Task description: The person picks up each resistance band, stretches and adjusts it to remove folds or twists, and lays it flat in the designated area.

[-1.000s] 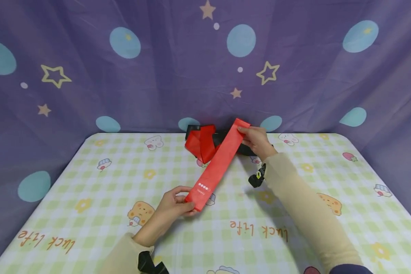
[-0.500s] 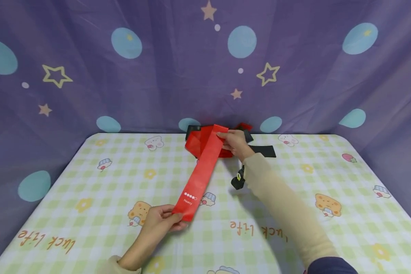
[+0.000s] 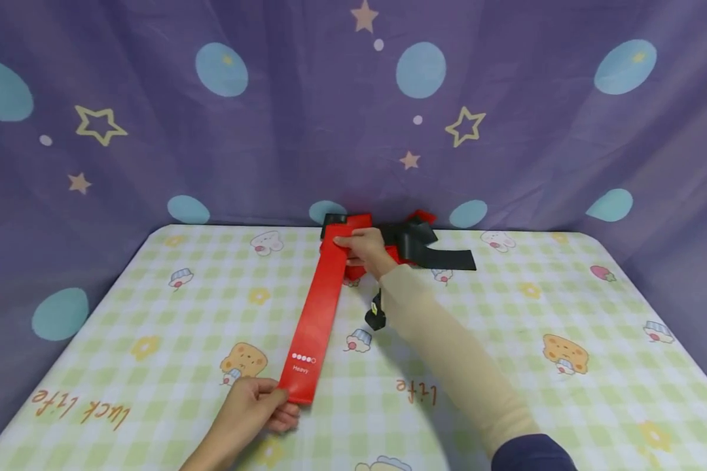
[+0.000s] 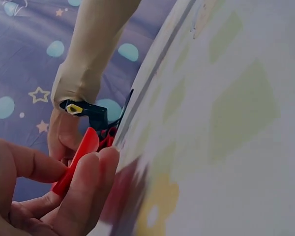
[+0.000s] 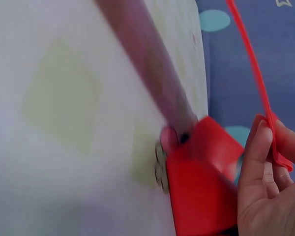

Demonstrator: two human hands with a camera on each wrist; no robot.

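Observation:
A flat red resistance band (image 3: 315, 314), printed "Heavy" with a row of dots, is stretched out between both hands above the table. My left hand (image 3: 250, 409) pinches its near end between thumb and fingers. Its far end is pinched by my right hand (image 3: 365, 248), beside the heap at the back. In the left wrist view the band (image 4: 78, 162) shows edge-on between the fingertips. The right wrist view has the band (image 5: 255, 64) running up from the right hand (image 5: 270, 167) as a thin red strip, its shadow falling on the table.
Behind the right hand, a loose heap of red bands (image 3: 359, 268) and black bands (image 3: 412, 239) lies at the table's back edge. One black strip (image 3: 450, 260) sticks out to the right. A checked cloth (image 3: 153, 386) covers the table, and a purple curtain (image 3: 306, 131) hangs behind.
Both hands have moved left with the red band, the left hand also toward the near side. The band now stands steeper in view, and more of the black bands shows.

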